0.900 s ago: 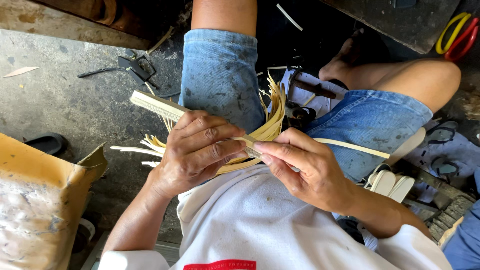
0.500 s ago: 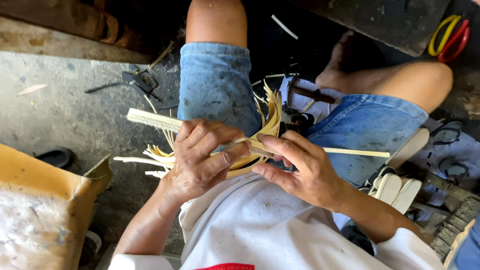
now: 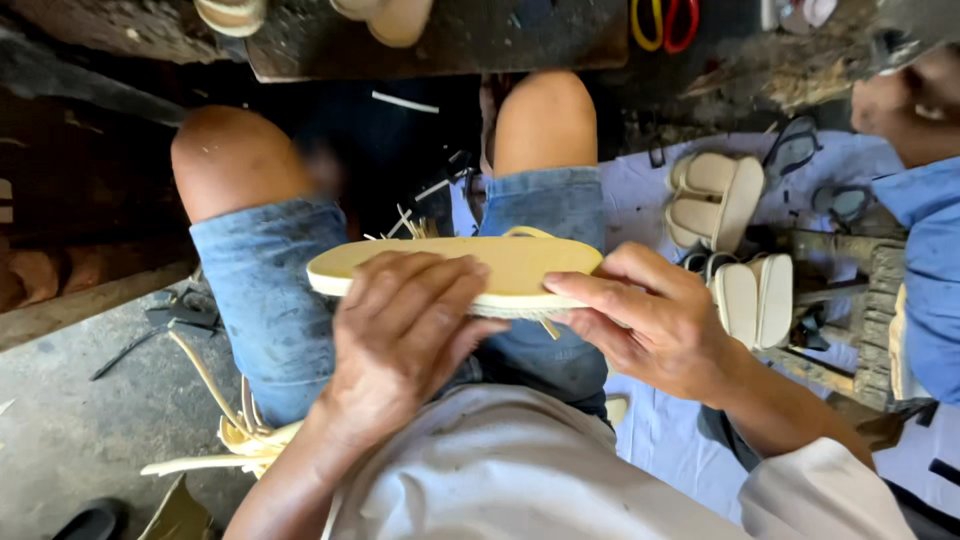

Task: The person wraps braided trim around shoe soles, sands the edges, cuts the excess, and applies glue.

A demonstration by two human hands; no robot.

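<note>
Two hands: both on one pale yellow sandal sole [image 3: 470, 268], held flat over the lap, between the knees
Left hand [image 3: 405, 335]: fingers [image 3: 420, 290] curled over the near edge and top of the sole, gripping it
Right hand [image 3: 650, 320]: fingers pinching the sole's right end, thumb on top; holding, not wide
Sole: long, flat, thick edge facing viewer; thin strap loop [image 3: 528, 232] on far side; short strip end [image 3: 548, 328] poking out underneath, by the right fingers
Step in hand: looks like checking or seating strap ends in the sole, judging by the grip
Next move calls for: steady left hold while right fingers find the loose strip under the edge; care not to bend the sole
Denim shorts [image 3: 265, 290]: under the sole, dusty
Loose strips [image 3: 230, 440]: pale bundle by left thigh, on floor
Finished soles [image 3: 725, 195]: stacked at right, well apart
Scissors [image 3: 665, 22]: red and yellow handles, top edge
Another person's blue sleeve [image 3: 925, 270]: far right
</note>
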